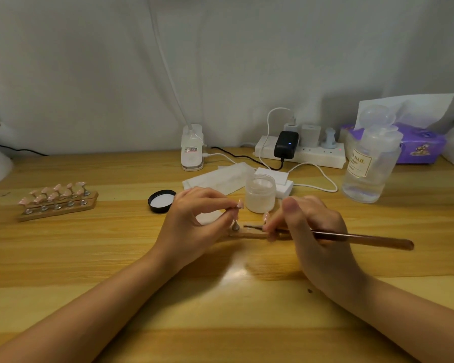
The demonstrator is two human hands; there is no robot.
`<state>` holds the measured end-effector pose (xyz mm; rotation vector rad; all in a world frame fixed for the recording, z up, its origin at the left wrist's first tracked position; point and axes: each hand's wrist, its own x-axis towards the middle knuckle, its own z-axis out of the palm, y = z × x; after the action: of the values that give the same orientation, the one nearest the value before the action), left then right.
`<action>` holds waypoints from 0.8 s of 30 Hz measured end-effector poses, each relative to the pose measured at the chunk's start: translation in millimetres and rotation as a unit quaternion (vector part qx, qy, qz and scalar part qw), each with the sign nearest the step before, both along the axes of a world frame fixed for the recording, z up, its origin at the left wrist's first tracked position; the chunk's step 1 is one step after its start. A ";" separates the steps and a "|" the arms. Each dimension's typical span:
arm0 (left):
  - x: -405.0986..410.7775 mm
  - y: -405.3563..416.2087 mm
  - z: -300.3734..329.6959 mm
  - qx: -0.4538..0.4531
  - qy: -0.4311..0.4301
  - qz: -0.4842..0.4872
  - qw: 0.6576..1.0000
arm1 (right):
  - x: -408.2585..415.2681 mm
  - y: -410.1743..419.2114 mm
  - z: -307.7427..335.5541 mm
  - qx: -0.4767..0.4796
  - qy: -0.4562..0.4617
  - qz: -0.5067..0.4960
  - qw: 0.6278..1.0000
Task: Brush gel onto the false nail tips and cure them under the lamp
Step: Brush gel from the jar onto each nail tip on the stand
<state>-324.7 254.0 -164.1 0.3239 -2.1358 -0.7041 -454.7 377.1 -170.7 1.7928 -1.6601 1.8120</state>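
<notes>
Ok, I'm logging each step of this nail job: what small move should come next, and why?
Probably bring the brush tip over to the nail tip. The left hand pinches that tip's stand above the wooden strip, the right hand holds the brush pointed toward it, not yet touching, and the gel jar stands open.

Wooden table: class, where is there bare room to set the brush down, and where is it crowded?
Bare wood lies between the nail stand and black lid, and along the near edge around the forearms. Crowded: behind the hands, by the gel jar, power strip and bottle.
</notes>
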 end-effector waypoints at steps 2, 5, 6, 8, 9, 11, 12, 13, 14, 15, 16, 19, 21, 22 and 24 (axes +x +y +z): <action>-1.1 -0.2 -0.4 0.005 0.003 0.001 1.000 | -0.5 -1.8 0.6 -0.005 0.006 -0.005 1.000; -2.4 -0.1 -1.0 0.007 0.018 0.004 1.000 | -2.5 -3.4 1.1 -0.004 -0.023 0.010 1.000; -2.5 -0.1 -0.8 0.011 0.024 0.006 1.000 | -2.9 -3.4 1.2 0.001 -0.032 0.012 0.999; -2.0 -0.6 -0.2 0.020 0.029 0.004 0.999 | -2.4 -3.2 2.1 0.022 -0.058 0.015 0.998; -1.8 -1.0 -0.1 0.021 0.028 0.000 0.999 | -2.4 -3.9 2.4 0.028 -0.061 0.012 0.998; -1.9 -1.8 0.5 0.021 0.026 -0.007 0.999 | -1.7 -5.8 4.1 0.023 -0.018 -0.008 1.000; -2.1 -2.2 0.8 0.023 0.025 -0.010 0.999 | -1.4 -6.8 4.4 0.017 0.015 -0.014 1.000; -2.4 -2.4 1.1 0.025 0.023 -0.011 0.999 | -1.3 -7.5 3.9 0.011 0.046 -0.017 0.999; -2.5 -2.5 1.3 0.028 0.022 -0.011 0.999 | -1.6 -7.8 2.6 0.006 0.069 -0.020 0.997; -2.6 -2.7 1.4 0.032 0.020 -0.011 0.999 | -1.7 -8.0 1.8 0.003 0.082 -0.027 0.996; -2.3 -2.6 1.4 0.039 0.017 -0.012 0.999 | -1.9 -8.3 1.3 0.002 0.089 -0.035 0.995; -1.7 -2.0 1.7 0.064 -0.004 -0.024 0.998 | -1.5 -7.5 0.9 0.005 0.072 -0.035 0.997; -1.4 -2.0 2.8 0.076 -0.023 -0.035 0.996 | -1.8 -7.3 1.3 0.011 0.052 -0.026 0.998; -1.4 -1.9 3.3 0.077 -0.032 -0.037 0.996 | -1.9 -7.2 1.6 0.014 0.048 -0.023 0.998; -1.6 -1.7 4.0 0.073 -0.047 -0.038 0.996 | -2.1 -7.2 2.4 0.013 0.057 -0.018 0.998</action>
<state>-326.3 252.3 -160.0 0.3602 -2.1996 -0.9073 -456.8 369.9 -168.3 1.8262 -1.6714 1.6477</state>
